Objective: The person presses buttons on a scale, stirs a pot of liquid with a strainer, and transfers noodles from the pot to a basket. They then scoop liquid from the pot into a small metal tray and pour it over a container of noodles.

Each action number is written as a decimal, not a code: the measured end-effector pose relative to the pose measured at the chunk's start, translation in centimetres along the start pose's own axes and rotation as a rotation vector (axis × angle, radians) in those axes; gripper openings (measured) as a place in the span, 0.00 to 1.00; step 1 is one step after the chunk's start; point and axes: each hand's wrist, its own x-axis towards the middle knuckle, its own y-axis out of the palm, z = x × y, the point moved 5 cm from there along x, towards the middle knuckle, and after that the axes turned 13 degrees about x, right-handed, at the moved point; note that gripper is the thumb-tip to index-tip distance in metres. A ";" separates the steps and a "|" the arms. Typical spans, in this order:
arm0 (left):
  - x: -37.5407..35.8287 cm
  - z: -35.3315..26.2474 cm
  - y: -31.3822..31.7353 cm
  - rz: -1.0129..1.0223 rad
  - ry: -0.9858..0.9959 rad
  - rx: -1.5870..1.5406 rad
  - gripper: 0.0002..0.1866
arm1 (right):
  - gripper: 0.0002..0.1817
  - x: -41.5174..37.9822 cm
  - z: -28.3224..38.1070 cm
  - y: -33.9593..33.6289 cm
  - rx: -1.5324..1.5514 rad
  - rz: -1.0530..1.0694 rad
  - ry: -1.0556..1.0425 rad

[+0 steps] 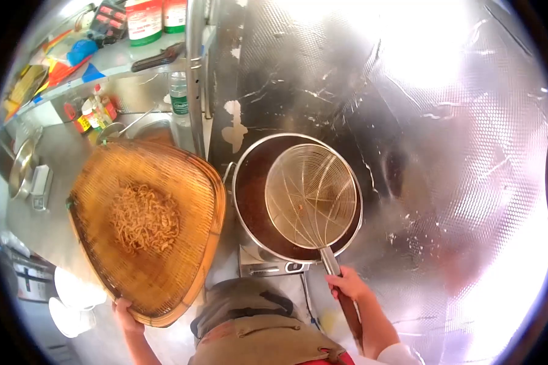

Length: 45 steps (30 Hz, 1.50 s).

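My left hand [128, 314] is closed on the near rim of a woven bamboo tray [182, 255]. A heap of thin brown strips [145, 218], like fried shreds or noodles, lies in the middle of the tray. My right hand [349, 286] grips the long handle of a wire mesh skimmer [310, 194]. The skimmer's round basket is over a large metal pot [248, 225], with only a small reddish bit on its mesh. Dark reddish-brown liquid [252, 182] shows in the pot around the skimmer, which hides much of it.
The pot stands on a burner unit [268, 265] against a textured metal wall [420, 201]. At the left, a steel counter [52, 225] holds a metal bowl [23, 168]. Above it, a shelf [119, 64] carries tubs and packets. A plastic bottle [178, 97] stands by the shelf post.
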 end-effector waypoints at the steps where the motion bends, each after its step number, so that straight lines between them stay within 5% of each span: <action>1: -0.3 0.1 -0.1 0.022 0.000 0.023 0.26 | 0.11 -0.2 -0.1 0.1 0.009 -0.003 -0.003; 11: -0.9 -0.4 0.0 0.002 0.039 0.040 0.26 | 0.11 0.5 -1.3 0.9 0.017 -0.017 -0.079; 17: -1.9 -2.3 3.2 0.025 0.052 -0.114 0.25 | 0.10 -1.7 5.3 3.1 -0.138 -0.080 -0.262; 26: -3.3 -4.2 3.3 0.004 -0.042 -0.349 0.25 | 0.12 -7.5 10.9 19.9 -0.176 0.330 -0.623; 34: -1.3 -5.7 1.8 0.093 -0.086 -0.397 0.24 | 0.23 -7.5 9.9 28.2 -0.356 0.258 -0.719; 39: 2.0 -4.2 0.8 0.105 -0.054 -0.460 0.23 | 0.07 -7.5 10.8 26.9 -0.190 0.183 -0.646; 45: 4.6 -3.7 -3.1 0.041 -0.002 -0.367 0.21 | 0.08 -7.7 10.2 18.0 0.044 -0.020 -0.556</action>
